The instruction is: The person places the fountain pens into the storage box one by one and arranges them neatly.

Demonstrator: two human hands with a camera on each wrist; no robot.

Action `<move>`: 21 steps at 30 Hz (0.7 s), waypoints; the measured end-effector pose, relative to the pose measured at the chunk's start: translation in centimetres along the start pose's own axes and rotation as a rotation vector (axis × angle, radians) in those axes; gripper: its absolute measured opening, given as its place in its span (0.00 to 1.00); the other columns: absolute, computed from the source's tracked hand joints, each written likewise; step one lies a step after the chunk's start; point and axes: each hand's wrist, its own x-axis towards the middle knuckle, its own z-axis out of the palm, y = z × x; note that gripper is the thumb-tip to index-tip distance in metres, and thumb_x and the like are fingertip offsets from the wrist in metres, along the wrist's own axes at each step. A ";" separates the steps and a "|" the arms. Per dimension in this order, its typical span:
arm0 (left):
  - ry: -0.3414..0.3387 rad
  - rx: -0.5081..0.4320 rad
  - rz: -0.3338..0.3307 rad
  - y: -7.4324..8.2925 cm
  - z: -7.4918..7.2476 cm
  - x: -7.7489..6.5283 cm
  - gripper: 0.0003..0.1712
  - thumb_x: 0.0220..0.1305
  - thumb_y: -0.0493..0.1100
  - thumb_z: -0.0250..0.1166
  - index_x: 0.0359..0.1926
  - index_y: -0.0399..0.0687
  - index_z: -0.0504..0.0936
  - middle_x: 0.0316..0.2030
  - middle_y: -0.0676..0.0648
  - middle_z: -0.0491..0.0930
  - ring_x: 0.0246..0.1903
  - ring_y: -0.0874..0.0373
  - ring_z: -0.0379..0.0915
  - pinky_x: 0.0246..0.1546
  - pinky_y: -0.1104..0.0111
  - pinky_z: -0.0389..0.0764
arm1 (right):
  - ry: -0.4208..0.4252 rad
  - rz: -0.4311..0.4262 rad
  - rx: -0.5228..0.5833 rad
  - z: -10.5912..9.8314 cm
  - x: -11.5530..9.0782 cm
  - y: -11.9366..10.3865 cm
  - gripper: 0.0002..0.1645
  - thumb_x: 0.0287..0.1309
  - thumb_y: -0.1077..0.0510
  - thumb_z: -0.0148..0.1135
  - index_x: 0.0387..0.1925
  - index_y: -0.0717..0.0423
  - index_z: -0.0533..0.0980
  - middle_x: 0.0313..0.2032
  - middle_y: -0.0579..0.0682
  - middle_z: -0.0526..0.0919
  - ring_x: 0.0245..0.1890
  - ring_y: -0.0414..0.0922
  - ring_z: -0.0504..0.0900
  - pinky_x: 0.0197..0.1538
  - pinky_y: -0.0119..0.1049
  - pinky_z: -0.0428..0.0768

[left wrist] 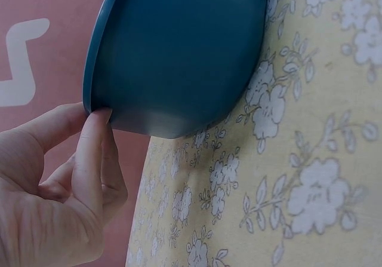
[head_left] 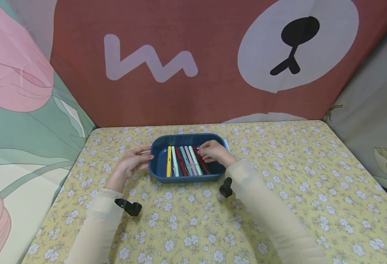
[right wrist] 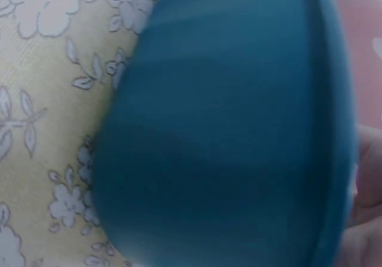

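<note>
A dark blue rectangular tray [head_left: 180,179] holds several slim pens lying side by side, among them a yellow pen [head_left: 168,161], a pale green pen [head_left: 174,161] and a grey pen [head_left: 185,161]. At the tray's left end my left hand [head_left: 132,161] pinches the rim between thumb and fingers, as the left wrist view shows close up. My right hand [head_left: 213,151] reaches over the right end, its curled fingertips pinching the upper part of a dark red pen [head_left: 204,165]. In the right wrist view, the tray wall [right wrist: 221,123] hides most of that hand.
The tray stands on a table with a yellow flowered cloth [head_left: 186,220]. A reddish-brown printed curtain [head_left: 180,102] hangs behind the table. A small pale item [head_left: 227,145] shows partly behind the tray's right end.
</note>
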 end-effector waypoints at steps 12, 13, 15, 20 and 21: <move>0.001 0.003 -0.003 0.0 0.0 0.0 0.36 0.67 0.38 0.59 0.73 0.48 0.58 0.70 0.36 0.59 0.30 0.72 0.81 0.34 0.79 0.85 | -0.055 -0.110 0.063 -2.6 -0.4 -0.3 0.27 0.68 0.59 0.51 0.65 0.64 0.64 0.60 0.65 0.71 0.59 0.60 0.73 0.63 0.48 0.77; 0.000 0.002 -0.004 0.0 0.0 0.0 0.36 0.67 0.38 0.59 0.73 0.48 0.57 0.70 0.36 0.59 0.30 0.72 0.81 0.34 0.79 0.85 | -0.052 -0.115 0.069 -2.9 -0.5 -0.3 0.27 0.69 0.59 0.51 0.66 0.64 0.63 0.61 0.65 0.70 0.59 0.60 0.72 0.64 0.48 0.76; -0.001 -0.001 -0.006 0.0 0.0 0.0 0.36 0.67 0.38 0.59 0.73 0.48 0.58 0.70 0.36 0.59 0.30 0.72 0.81 0.34 0.79 0.85 | -0.043 -0.125 0.077 -3.5 -0.6 -0.3 0.27 0.69 0.59 0.50 0.66 0.64 0.63 0.62 0.65 0.69 0.60 0.60 0.72 0.65 0.49 0.76; -0.002 0.000 -0.002 0.1 0.1 -0.1 0.36 0.67 0.38 0.59 0.73 0.47 0.57 0.70 0.36 0.59 0.30 0.72 0.81 0.34 0.79 0.85 | -0.018 -0.139 0.100 -5.1 -0.8 0.1 0.28 0.69 0.59 0.49 0.67 0.65 0.61 0.62 0.65 0.69 0.59 0.58 0.73 0.64 0.47 0.76; -0.002 0.001 -0.002 0.1 0.1 -0.1 0.36 0.67 0.38 0.59 0.73 0.47 0.57 0.70 0.36 0.59 0.30 0.72 0.81 0.34 0.79 0.85 | -0.008 -0.139 0.102 -5.4 -0.8 0.2 0.28 0.69 0.59 0.49 0.67 0.65 0.62 0.61 0.65 0.70 0.57 0.56 0.75 0.63 0.44 0.78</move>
